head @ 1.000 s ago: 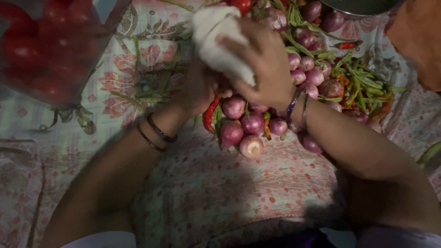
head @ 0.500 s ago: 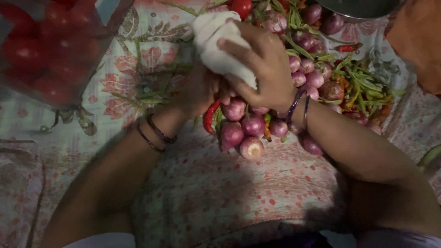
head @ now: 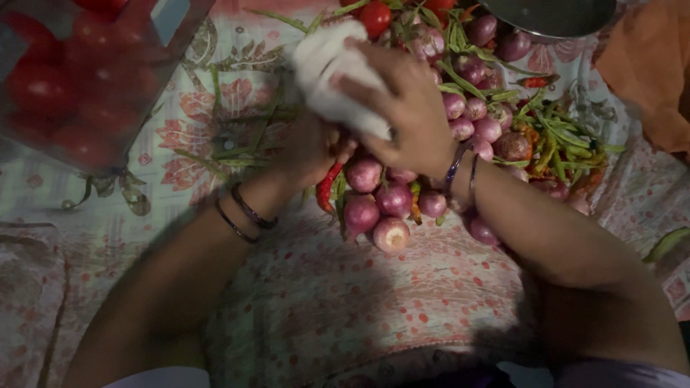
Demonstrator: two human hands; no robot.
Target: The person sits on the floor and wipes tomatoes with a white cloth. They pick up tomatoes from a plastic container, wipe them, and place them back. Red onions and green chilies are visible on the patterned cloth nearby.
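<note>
— Hands first: what does each one hold?

— Right hand (head: 406, 115) is closed around a crumpled white cloth (head: 327, 65); the fingers (head: 359, 86) press it from above. Left hand (head: 309, 147) is just under the right one and touches it. Its fingers are curled, but I cannot tell if they pinch something, because the right hand and the cloth cover them.

— And what lies around the hands?

— Directly below both hands is a heap of small round purple-red onions (head: 377, 205). A thin red chilli pepper (head: 328, 185) lies just beside the left hand. Beyond the right hand are long green beans (head: 568, 140) mixed with more onions, and a round red tomato (head: 375, 16) is near the top of the cloth. Far to the left of the left hand stands a clear plastic container of red tomatoes (head: 65, 79). Everything rests on a pale floral fabric sheet (head: 345, 302).
</note>
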